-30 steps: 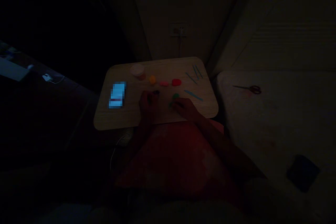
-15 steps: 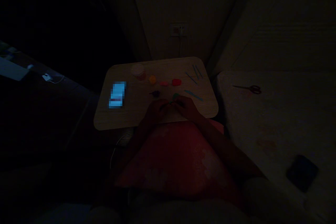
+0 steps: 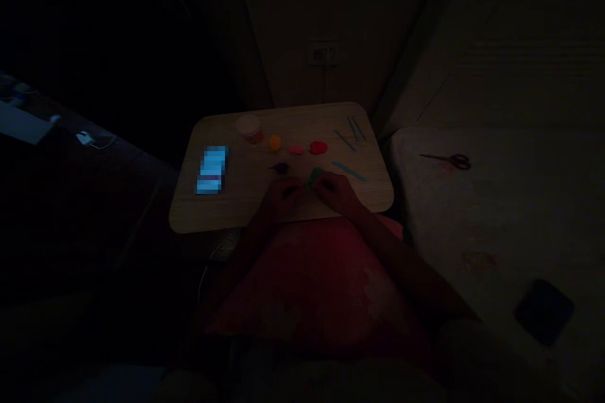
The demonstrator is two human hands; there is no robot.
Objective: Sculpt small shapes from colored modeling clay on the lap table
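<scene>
In dim light, my left hand and my right hand meet at the near side of a small wooden table. Their fingertips pinch a small piece of green modelling clay between them. A larger green lump shows just beyond my right fingers; I cannot tell if they touch it. Farther back lie a dark purple piece with a thin tip, an orange lump, a pink oval and a red lump.
A lit phone lies at the table's left, near a lidded tub. Blue modelling tools and several thin sticks are on the right. Scissors rest on a pale surface beside the table. A wall socket holds a plug.
My fingers have shifted slightly around the green clay, and more green shows between them. The other things on the table stay in place.
</scene>
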